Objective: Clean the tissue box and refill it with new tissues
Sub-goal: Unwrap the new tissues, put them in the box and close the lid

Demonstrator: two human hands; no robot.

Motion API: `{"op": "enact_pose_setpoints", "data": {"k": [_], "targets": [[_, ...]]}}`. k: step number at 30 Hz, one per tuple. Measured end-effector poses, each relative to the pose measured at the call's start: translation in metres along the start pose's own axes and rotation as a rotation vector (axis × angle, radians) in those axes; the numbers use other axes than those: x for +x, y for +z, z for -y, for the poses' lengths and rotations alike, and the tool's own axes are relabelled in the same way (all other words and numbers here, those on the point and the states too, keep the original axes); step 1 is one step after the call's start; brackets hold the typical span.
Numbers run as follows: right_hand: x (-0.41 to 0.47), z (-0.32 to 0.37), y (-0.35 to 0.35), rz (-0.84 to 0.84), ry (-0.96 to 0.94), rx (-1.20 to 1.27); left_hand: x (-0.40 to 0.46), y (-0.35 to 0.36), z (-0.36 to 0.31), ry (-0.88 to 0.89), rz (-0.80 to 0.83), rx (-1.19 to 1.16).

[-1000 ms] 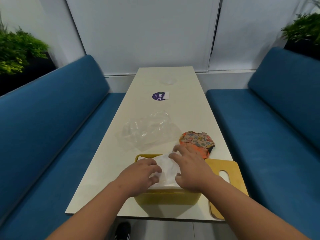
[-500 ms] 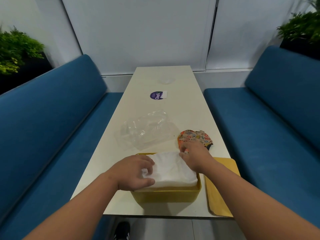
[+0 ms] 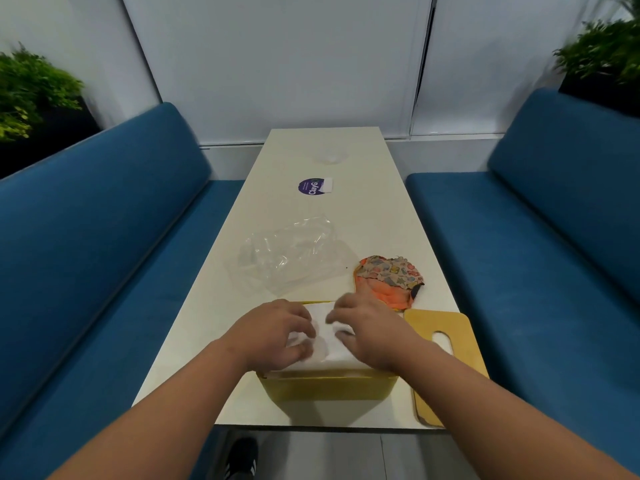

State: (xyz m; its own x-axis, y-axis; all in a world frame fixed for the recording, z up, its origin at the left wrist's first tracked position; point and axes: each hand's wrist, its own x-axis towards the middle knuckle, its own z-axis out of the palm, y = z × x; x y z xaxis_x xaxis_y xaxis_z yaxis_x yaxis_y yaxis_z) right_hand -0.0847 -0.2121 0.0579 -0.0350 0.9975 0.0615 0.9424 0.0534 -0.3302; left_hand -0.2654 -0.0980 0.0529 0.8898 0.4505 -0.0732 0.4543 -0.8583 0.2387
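Right hand (image 3: 372,336) shifted inward onto tissues (image 3: 329,344); sticker (image 3: 311,186) reads "ClayG".

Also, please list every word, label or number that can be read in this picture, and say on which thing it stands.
"ClayG": white letters on the round purple sticker on the table; the word may run on under the white slip at its edge.
Smaller lines on the same sticker: too small to read.
White slip: no print that I can read.
Nothing else bears readable text.
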Motion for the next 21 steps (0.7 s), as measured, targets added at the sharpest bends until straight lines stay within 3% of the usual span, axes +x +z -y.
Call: {"op": "enact_pose_setpoints", "data": {"k": [6, 16, 21], "targets": [[-0.009, -0.010, -0.005, 0.248, 0.061, 0.042, -0.009, -0.001, 0.002, 0.008, 0.063, -0.045], [0.000, -0.011, -0.008, 0.206, 0.145, 0.106, 0.000, -0.005, -0.005, -0.115, 0.018, -0.121], [0.004, -0.012, 0.003, 0.095, 0.268, 0.142, 0.005, 0.001, -0.008, -0.230, -0.046, -0.099]]}}
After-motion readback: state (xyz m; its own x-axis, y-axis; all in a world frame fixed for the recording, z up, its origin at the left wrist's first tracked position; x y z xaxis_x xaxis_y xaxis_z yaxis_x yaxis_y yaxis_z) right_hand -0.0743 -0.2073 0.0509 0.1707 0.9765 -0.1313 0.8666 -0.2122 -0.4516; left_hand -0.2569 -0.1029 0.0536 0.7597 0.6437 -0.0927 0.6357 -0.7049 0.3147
